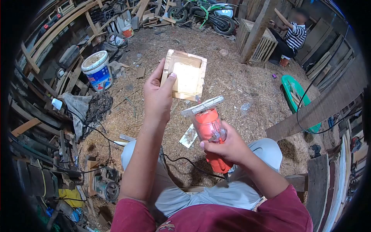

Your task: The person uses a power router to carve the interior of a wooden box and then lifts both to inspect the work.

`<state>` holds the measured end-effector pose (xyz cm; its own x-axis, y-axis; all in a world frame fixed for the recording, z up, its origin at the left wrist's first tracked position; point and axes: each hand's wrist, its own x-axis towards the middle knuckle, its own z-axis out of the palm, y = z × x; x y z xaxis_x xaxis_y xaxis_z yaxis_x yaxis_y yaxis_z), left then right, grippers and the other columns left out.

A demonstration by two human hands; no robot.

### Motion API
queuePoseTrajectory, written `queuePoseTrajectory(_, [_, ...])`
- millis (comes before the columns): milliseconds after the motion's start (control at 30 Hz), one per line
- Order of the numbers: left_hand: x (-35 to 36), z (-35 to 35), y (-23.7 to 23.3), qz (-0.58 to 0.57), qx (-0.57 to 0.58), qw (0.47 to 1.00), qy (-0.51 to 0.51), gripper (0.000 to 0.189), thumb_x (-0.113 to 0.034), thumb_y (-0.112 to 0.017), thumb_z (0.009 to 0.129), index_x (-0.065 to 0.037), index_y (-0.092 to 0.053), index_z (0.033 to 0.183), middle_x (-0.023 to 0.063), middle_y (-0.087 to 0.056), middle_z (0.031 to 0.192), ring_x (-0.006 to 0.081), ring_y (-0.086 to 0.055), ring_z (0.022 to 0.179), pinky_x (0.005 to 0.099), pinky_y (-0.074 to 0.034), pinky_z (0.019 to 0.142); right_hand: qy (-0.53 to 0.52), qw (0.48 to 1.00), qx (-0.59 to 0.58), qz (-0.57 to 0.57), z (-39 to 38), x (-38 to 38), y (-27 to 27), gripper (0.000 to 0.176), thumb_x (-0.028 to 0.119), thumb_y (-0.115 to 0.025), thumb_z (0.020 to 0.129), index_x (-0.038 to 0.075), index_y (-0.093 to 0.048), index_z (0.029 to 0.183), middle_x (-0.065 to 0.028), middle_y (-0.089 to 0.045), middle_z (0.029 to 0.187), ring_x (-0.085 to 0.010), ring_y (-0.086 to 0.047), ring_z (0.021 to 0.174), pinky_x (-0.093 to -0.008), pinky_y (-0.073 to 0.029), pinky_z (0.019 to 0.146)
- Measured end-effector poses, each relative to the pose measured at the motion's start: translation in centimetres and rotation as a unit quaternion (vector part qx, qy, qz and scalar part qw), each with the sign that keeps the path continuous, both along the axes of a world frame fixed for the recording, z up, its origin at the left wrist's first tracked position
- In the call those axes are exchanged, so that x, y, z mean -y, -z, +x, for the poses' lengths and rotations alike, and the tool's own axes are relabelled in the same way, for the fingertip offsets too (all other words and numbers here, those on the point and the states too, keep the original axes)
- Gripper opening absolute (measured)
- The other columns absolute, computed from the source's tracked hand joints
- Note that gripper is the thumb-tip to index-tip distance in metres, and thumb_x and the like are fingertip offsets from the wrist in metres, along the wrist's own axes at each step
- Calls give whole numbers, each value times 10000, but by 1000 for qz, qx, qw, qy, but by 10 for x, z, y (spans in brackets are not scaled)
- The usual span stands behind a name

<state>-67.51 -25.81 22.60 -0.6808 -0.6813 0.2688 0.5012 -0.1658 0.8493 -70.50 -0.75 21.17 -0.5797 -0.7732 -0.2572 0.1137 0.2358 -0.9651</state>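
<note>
In my left hand (161,84) I hold a small square wooden box (205,73) by its left side, thumb over the rim, its hollow inside facing me and brightly lit. My right hand (228,147) is wrapped round the orange body of a trim router (218,164). The router's flat pale base (203,106) points away from me and up, close below the box's lower edge. Its bit (198,99) sticks out beyond the base and overlaps that edge in this view. A black cord (189,161) runs from the router's bottom end toward the left.
Wood shavings cover the ground (239,83). A white and blue bucket (96,70) stands left, and a green tub (295,91) lies right beside a leaning plank (324,104). At the back are a green motorbike (208,15), a slatted crate (261,44) and a seated person (294,36).
</note>
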Motion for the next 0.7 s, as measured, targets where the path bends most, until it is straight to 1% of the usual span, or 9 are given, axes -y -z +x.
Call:
queuePoseTrajectory(200, [-1,2,-6,8,12,1000,-19,637,30,-647,1050,90,-432,1647,211,-652,1516,222,-697,1298,349,-574,1097,-4,1000,-10,15,-1,-1,1,685,229,-956,885,23,-563,1405,-50,-713,1173,-136,-703,1039,-343,-596,920])
queuePoseTrajectory(300, [2,-1,-1,-6,1,1000,-24,620,17,-651,1045,51,-473,1637,168,-702,1453,205,-738,1230,348,-622,1031,-6,1000,-13,16,-1,-1,3,686,229,-958,883,23,-562,1404,-54,-715,1179,-139,-706,1046,-345,-598,924])
queuePoseTrajectory(400, [0,1,-3,-4,12,1000,-14,637,35,-647,1050,91,-431,1646,212,-652,1516,220,-700,1294,347,-579,1093,-6,1000,-10,19,-1,0,1,690,231,-961,882,24,-561,1404,-58,-717,1183,-143,-708,1051,-346,-599,925])
queuePoseTrajectory(700, [-2,1,-5,-1,5,1000,-13,638,36,-647,1047,94,-430,1644,215,-650,1517,225,-703,1292,349,-582,1089,-6,1000,-19,18,-1,0,2,688,235,-960,882,20,-559,1397,-58,-718,1182,-146,-707,1051,-347,-594,934])
